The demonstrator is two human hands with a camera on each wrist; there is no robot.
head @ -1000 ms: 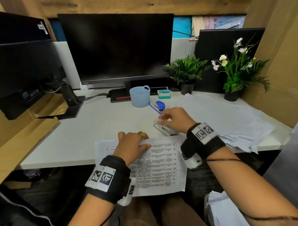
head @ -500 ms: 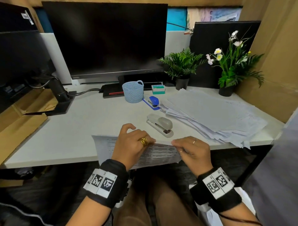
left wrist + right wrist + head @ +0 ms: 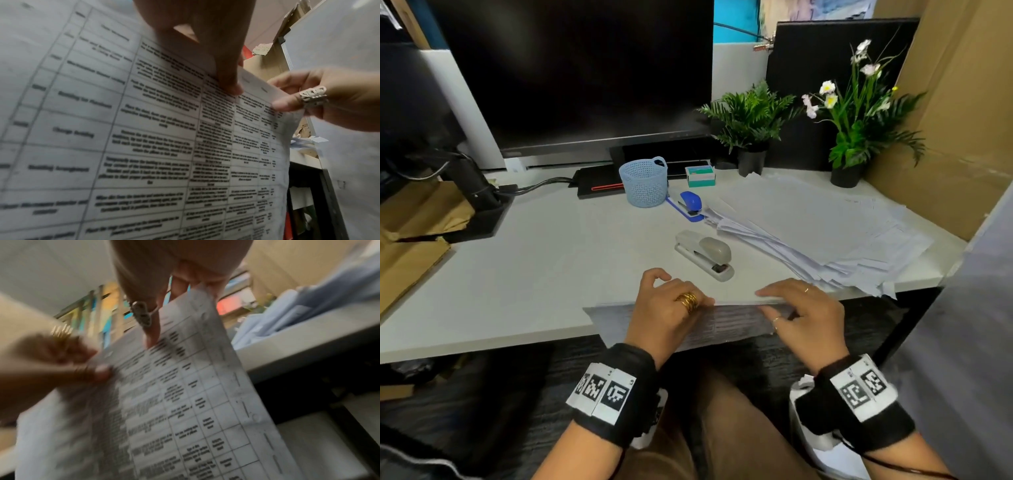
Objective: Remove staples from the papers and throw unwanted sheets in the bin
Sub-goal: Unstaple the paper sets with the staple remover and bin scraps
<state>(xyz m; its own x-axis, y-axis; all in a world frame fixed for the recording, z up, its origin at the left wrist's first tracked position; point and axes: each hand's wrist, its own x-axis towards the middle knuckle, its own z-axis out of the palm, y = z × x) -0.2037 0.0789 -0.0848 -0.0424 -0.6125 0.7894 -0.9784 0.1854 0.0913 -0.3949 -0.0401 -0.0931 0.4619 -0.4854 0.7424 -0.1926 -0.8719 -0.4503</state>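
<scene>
Nearest the camera, a printed sheet (image 3: 726, 327) with a table of text is held at the near edge of the white desk (image 3: 534, 274), its top edge level with the desk rim and the rest hanging down over the lap. It is pinched near the top by the left hand (image 3: 667, 308) — thumb on the printed face, fingers behind, as the left wrist view shows — and further right by the right hand (image 3: 799, 315), whose thumb also presses the printed side. Whether a staple is in the sheet cannot be told, the wrist views being blurred.

Just beyond the hands a grey stapler (image 3: 705, 255) lies on the desk, apart from the sheet. To its right a loose pile of papers (image 3: 818, 226) is spread toward the right edge of the desk. Further back a blue staple remover (image 3: 690, 202) rests at the pile's left corner, beside a pale blue mesh basket (image 3: 643, 181); a small green-and-white box (image 3: 700, 175) is seen just right of the basket. At the far side stand a dark monitor (image 3: 571, 68) and two potted plants (image 3: 751, 120).
</scene>
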